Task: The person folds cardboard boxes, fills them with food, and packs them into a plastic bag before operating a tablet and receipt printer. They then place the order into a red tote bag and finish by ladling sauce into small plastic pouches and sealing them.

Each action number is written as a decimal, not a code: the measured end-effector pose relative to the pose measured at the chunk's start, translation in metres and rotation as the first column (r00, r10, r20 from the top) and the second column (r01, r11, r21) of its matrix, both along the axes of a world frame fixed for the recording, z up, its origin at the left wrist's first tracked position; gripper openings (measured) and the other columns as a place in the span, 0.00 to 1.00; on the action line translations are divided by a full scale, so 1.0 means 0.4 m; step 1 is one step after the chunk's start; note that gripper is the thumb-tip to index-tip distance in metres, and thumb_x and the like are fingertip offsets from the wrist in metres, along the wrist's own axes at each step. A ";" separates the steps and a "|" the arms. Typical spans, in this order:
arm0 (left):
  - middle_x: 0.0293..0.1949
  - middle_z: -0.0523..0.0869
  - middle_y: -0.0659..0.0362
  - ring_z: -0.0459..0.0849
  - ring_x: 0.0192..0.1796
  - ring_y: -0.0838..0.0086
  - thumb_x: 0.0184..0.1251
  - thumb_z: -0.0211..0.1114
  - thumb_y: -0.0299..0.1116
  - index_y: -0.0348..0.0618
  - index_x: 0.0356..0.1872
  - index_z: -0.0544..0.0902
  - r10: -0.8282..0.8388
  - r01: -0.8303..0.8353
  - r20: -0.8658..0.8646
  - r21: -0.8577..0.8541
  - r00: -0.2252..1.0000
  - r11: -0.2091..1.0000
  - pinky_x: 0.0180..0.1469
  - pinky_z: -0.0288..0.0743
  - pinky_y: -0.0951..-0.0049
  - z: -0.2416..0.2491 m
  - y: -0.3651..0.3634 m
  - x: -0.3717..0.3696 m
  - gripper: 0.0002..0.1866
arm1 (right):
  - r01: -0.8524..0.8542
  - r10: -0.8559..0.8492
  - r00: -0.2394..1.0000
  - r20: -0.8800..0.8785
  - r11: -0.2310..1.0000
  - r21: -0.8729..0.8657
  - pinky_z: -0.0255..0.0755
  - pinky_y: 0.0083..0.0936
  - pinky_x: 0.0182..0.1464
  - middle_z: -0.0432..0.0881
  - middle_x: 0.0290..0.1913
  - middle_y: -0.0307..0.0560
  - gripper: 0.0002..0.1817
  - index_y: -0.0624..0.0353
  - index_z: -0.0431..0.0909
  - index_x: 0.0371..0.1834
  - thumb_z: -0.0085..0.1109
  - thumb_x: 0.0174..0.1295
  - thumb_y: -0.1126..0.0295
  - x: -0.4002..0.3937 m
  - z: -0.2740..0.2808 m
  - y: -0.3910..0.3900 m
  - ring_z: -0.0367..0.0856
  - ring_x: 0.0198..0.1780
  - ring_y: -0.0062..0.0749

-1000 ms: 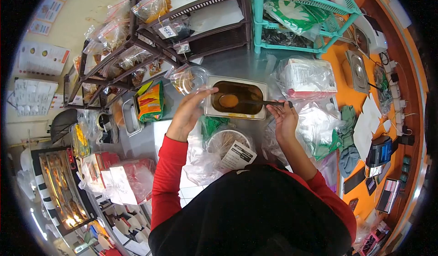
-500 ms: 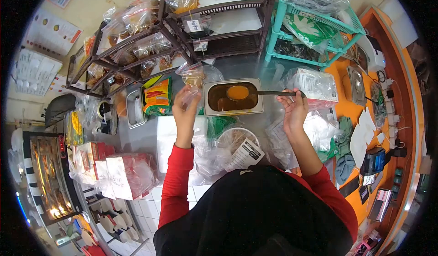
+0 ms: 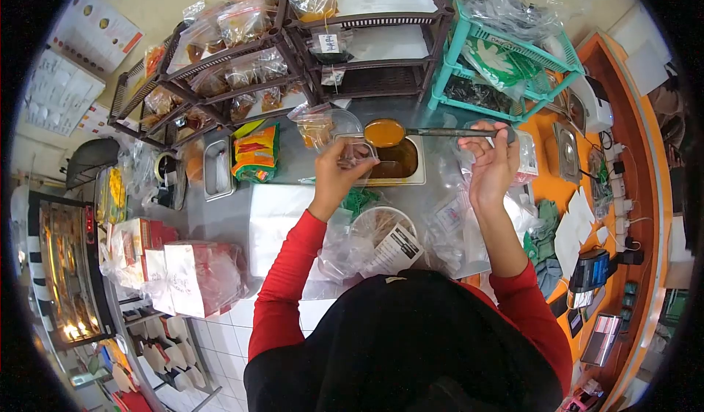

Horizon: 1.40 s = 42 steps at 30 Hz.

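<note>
My right hand [image 3: 492, 164] is closed on the dark handle end of a ladle [image 3: 440, 132]. The ladle's bowl [image 3: 384, 132], full of orange-brown sauce, hangs above the back left part of a steel container [image 3: 420, 170]. Brown sauce [image 3: 400, 164] shows inside that container. Fingers of my left hand [image 3: 340, 173] pinch a small clear plastic container [image 3: 359, 150], tilted, just left of the ladle's bowl. Behind it lies a zip bag [image 3: 315, 129] with something yellowish in it, beside a round clear lid [image 3: 345, 124].
Brown racks [image 3: 367, 67] holding bagged food stand at the back, with a teal rack [image 3: 506, 93] on the right. A green-orange packet [image 3: 257, 153] and a small steel tray [image 3: 218, 168] sit left. Nearer me are plastic bags and a white tub [image 3: 385, 217].
The ladle's bowl has risen out of the steel container and shifted slightly up, filled with sauce. My left hand has moved right with the clear container, close to the bowl.
</note>
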State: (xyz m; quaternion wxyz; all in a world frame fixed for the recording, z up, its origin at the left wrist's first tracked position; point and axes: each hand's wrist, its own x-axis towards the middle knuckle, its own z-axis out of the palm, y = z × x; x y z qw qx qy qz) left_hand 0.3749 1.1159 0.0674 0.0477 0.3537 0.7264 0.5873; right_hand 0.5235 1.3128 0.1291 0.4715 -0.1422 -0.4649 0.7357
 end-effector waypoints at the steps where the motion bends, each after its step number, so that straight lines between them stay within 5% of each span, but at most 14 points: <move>1: 0.33 0.86 0.59 0.84 0.35 0.80 0.47 0.75 0.24 0.36 0.41 0.80 -0.022 0.022 0.036 0.007 0.999 1.000 0.38 0.77 0.79 -0.004 0.003 0.003 0.18 | 0.000 0.001 1.000 -0.018 0.998 0.063 0.80 0.33 0.35 0.77 0.41 0.58 0.11 0.61 0.62 0.48 0.39 0.74 0.64 0.000 0.005 -0.006 0.82 0.32 0.42; 9: 0.33 0.85 0.60 0.83 0.36 0.81 0.49 0.75 0.24 0.35 0.41 0.79 -0.056 0.046 0.194 0.052 0.979 0.998 0.38 0.77 0.80 0.028 0.013 0.027 0.18 | 0.036 0.066 0.989 -0.132 0.759 0.650 0.81 0.38 0.37 0.74 0.42 0.67 0.11 0.62 0.54 0.51 0.35 0.73 0.67 0.032 0.077 -0.059 0.81 0.33 0.43; 13: 0.35 0.85 0.60 0.81 0.35 0.82 0.48 0.76 0.25 0.35 0.42 0.79 -0.039 0.035 0.135 0.032 0.990 0.999 0.39 0.76 0.80 0.037 0.014 0.023 0.19 | 0.008 0.234 0.963 -0.130 0.463 0.886 0.81 0.40 0.39 0.74 0.47 0.69 0.09 0.62 0.57 0.50 0.39 0.70 0.74 0.071 0.112 -0.057 0.82 0.39 0.53; 16: 0.32 0.85 0.59 0.82 0.33 0.82 0.48 0.75 0.26 0.35 0.40 0.79 -0.016 0.015 0.024 0.052 1.000 0.999 0.36 0.77 0.79 0.057 0.015 0.027 0.18 | -0.090 0.309 0.951 0.019 0.216 0.972 0.80 0.43 0.40 0.75 0.51 0.66 0.12 0.58 0.61 0.51 0.41 0.64 0.79 0.098 0.114 -0.053 0.81 0.44 0.61; 19: 0.32 0.85 0.59 0.82 0.33 0.82 0.48 0.74 0.26 0.35 0.40 0.79 -0.021 0.013 0.107 0.075 0.994 0.997 0.36 0.77 0.79 0.023 0.021 0.013 0.17 | -0.210 0.288 0.933 0.215 -0.048 0.977 0.81 0.43 0.39 0.75 0.52 0.65 0.11 0.59 0.61 0.50 0.42 0.65 0.78 0.104 0.117 -0.057 0.81 0.44 0.62; 22: 0.32 0.85 0.59 0.82 0.32 0.80 0.48 0.75 0.27 0.35 0.40 0.79 -0.019 0.017 0.026 0.074 0.999 0.997 0.35 0.76 0.78 0.043 0.015 0.024 0.18 | -0.126 0.307 0.951 0.034 0.286 0.950 0.82 0.39 0.37 0.74 0.50 0.66 0.07 0.62 0.60 0.48 0.40 0.70 0.73 0.079 0.086 -0.054 0.82 0.41 0.58; 25: 0.34 0.85 0.59 0.82 0.36 0.80 0.47 0.76 0.26 0.36 0.39 0.80 0.005 -0.006 0.010 0.044 1.000 0.999 0.38 0.76 0.79 0.037 0.013 0.025 0.18 | 0.074 0.068 0.976 -0.205 0.787 0.613 0.82 0.36 0.35 0.75 0.45 0.64 0.10 0.63 0.59 0.49 0.36 0.73 0.68 0.041 0.077 -0.052 0.83 0.36 0.50; 28: 0.34 0.86 0.59 0.83 0.35 0.79 0.47 0.76 0.26 0.36 0.39 0.80 0.074 -0.072 -0.042 0.048 0.996 0.996 0.38 0.76 0.78 0.040 0.003 0.034 0.17 | 0.102 -0.084 0.994 -0.066 0.919 0.381 0.82 0.34 0.35 0.76 0.42 0.62 0.13 0.64 0.57 0.49 0.35 0.74 0.63 0.035 0.054 -0.014 0.82 0.33 0.44; 35: 0.32 0.85 0.58 0.82 0.32 0.79 0.47 0.76 0.25 0.36 0.39 0.79 0.181 -0.176 -0.100 0.060 0.978 0.983 0.36 0.76 0.78 0.075 -0.020 0.066 0.18 | -0.191 0.034 0.913 0.407 0.917 0.350 0.78 0.31 0.39 0.78 0.44 0.56 0.13 0.64 0.67 0.48 0.46 0.71 0.64 0.016 -0.139 -0.068 0.83 0.34 0.41; 37: 0.32 0.85 0.59 0.82 0.32 0.80 0.46 0.76 0.24 0.36 0.39 0.79 0.180 -0.173 -0.115 0.069 0.977 0.982 0.35 0.76 0.79 0.096 -0.021 0.073 0.18 | -0.044 -0.466 0.821 0.329 0.523 0.851 0.73 0.30 0.42 0.79 0.44 0.52 0.11 0.62 0.72 0.47 0.53 0.65 0.68 0.000 -0.087 -0.099 0.82 0.36 0.38; 39: 0.32 0.84 0.60 0.81 0.32 0.80 0.47 0.75 0.23 0.36 0.39 0.78 0.158 -0.154 -0.038 0.089 0.987 0.984 0.35 0.76 0.80 0.129 -0.021 0.090 0.18 | -0.061 -0.504 0.836 0.217 0.307 0.950 0.70 0.30 0.46 0.80 0.44 0.49 0.11 0.61 0.76 0.45 0.59 0.60 0.72 -0.015 -0.015 -0.138 0.80 0.40 0.37; 42: 0.34 0.83 0.60 0.81 0.33 0.81 0.48 0.74 0.22 0.36 0.40 0.78 0.120 -0.121 0.014 0.125 0.993 0.985 0.35 0.75 0.80 0.164 -0.023 0.118 0.18 | -0.181 -0.072 0.961 0.268 0.568 0.803 0.67 0.31 0.52 0.80 0.42 0.49 0.11 0.63 0.79 0.41 0.64 0.54 0.76 -0.030 0.012 -0.176 0.77 0.45 0.38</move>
